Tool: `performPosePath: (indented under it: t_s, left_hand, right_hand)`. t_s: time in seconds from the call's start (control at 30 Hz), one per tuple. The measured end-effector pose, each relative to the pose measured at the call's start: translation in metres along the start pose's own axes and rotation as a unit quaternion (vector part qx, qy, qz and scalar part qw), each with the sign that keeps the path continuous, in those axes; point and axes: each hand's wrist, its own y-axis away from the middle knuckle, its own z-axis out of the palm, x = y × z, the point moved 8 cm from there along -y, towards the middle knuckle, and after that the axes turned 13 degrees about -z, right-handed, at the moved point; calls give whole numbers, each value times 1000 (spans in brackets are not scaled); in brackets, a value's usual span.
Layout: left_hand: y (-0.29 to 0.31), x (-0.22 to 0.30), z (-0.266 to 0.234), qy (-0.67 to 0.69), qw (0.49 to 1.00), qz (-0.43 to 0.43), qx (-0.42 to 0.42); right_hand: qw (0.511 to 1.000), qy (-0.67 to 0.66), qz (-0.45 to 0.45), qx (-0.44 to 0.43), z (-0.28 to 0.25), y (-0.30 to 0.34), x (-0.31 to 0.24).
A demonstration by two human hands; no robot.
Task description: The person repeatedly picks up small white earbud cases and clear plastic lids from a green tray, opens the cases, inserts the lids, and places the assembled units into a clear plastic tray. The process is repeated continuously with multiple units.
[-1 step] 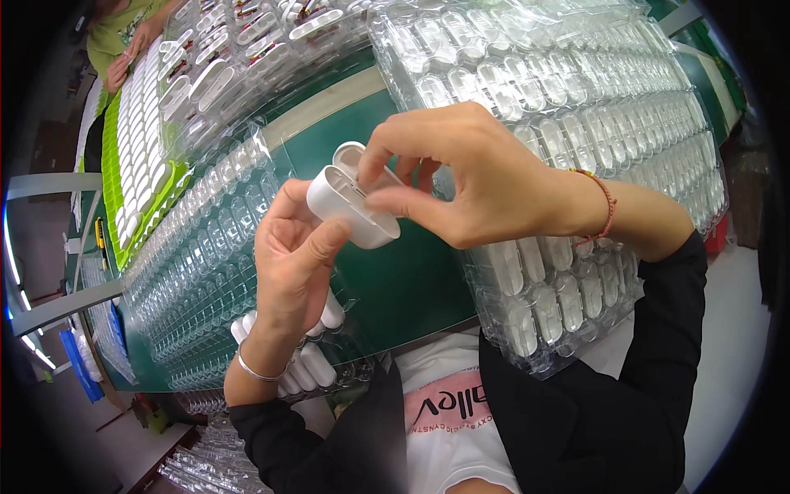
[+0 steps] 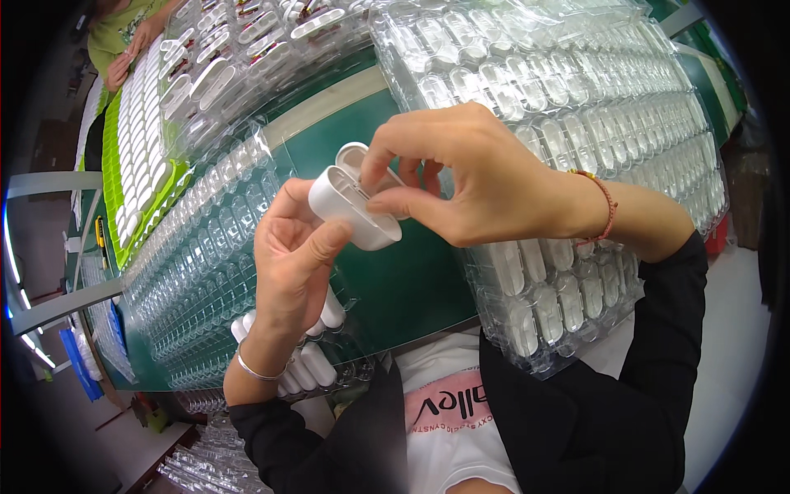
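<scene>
Case shifted slightly R | L hand holds | R hand ~same

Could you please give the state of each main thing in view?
White oval plastic case: tilted, open
Its white lid: raised
Bare left hand: closed around the case
Bare right hand: bent, fingertips at the opening
White rounded pieces, lower left: lying side by side
Lime-green plastic tray: bearing rows of white oval parts
Clear plastic tray, right: near cells hold pale oval shells
</scene>
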Motion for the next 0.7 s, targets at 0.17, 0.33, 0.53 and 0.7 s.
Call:
performPosePath:
  t_s: [0.17, 0.33, 0.53, 0.7]
  left_hand:
    - [-1, -8, -6, -15, 999, -35, -34]
    - [0, -2, -12, 9, 998, -28, -55]
    - [19, 45, -47, 8, 992, 111, 67]
    - [47, 73, -88, -24, 967, 195, 165]
  right_hand:
    - [1000, 19, 1, -25, 7, 1, 0]
    - [998, 16, -52, -18, 5, -10, -4]
    - [992, 16, -124, 32, 24, -52, -32]
    - [994, -81, -71, 0, 78, -110, -9]
